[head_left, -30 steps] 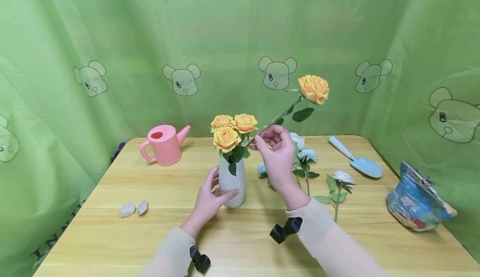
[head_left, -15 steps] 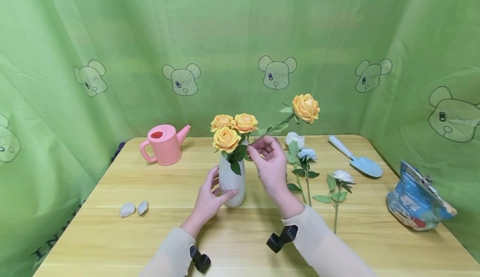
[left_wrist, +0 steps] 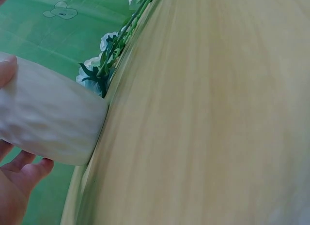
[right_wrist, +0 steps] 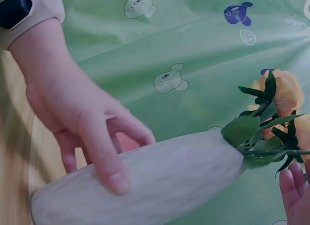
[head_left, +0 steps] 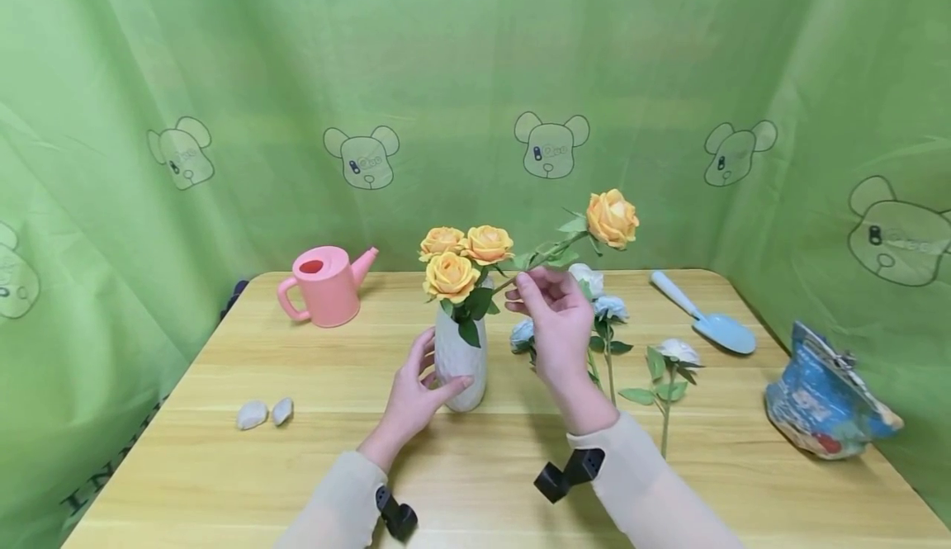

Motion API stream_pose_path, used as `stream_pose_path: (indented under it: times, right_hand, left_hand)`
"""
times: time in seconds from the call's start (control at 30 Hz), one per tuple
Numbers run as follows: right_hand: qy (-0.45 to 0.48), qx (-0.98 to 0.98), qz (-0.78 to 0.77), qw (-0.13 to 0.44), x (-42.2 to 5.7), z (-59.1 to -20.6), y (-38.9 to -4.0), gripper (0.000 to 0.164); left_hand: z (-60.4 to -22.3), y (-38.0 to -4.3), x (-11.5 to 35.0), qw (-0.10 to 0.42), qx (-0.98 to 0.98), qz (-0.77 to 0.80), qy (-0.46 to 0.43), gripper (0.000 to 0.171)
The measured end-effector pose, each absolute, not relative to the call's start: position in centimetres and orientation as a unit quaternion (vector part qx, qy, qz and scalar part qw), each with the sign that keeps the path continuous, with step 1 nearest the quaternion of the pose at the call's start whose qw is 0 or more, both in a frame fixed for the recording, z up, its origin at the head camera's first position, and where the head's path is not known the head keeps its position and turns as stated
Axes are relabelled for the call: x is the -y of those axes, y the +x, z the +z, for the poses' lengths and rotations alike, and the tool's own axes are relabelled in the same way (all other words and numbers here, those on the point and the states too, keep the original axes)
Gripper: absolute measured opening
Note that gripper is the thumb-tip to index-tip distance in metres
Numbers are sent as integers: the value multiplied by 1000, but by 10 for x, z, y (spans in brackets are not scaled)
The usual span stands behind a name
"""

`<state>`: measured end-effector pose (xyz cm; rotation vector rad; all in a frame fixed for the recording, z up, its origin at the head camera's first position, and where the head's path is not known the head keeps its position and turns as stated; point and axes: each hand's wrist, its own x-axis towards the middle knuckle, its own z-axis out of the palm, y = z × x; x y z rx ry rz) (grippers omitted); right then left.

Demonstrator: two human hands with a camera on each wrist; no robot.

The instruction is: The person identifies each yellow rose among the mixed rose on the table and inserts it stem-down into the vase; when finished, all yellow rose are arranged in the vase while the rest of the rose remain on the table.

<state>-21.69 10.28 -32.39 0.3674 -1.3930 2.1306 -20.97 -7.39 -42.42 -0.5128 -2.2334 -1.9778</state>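
Observation:
A white textured vase (head_left: 462, 359) stands upright on the table. My left hand (head_left: 416, 392) grips its side, thumb across the front; the left wrist view shows fingers (left_wrist: 36, 172) below the tilted-looking vase wall. Three yellow-orange roses (head_left: 451, 276) stand in the vase, leaves hanging over the rim. With thumb and fingers, my right hand (head_left: 559, 326) pinches the stem of another yellow-orange rose (head_left: 612, 219). That stem slants down left to the vase mouth, its lower end hidden among leaves. In the right wrist view, only the fingertips (right_wrist: 290, 191) of this hand appear at the edge.
White and pale blue roses (head_left: 611, 308) lie right of the vase, partly behind my right hand, with a white rose (head_left: 678, 351) farther right. A light blue trowel (head_left: 724, 332), a blue bag (head_left: 825, 404), a pink watering can (head_left: 327, 289) and two stones (head_left: 253, 414) surround them.
My right hand first came down and left with the rose, then shifted slightly right. The bloom is lower than a second ago. My left hand and the vase stay in place.

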Motion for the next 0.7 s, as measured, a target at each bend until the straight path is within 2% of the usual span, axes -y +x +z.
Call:
stream_pose_path:
  times: [0.33, 0.7]
  right_hand:
    - [126, 489, 819, 274, -101, -319, -222, 11]
    - [122, 558, 797, 194, -104, -323, -235, 13]
  left_hand:
    - [-453, -226, 73, 64, 736, -653, -167, 77]
    - [-454, -227, 75, 66, 744, -646, -158, 76]
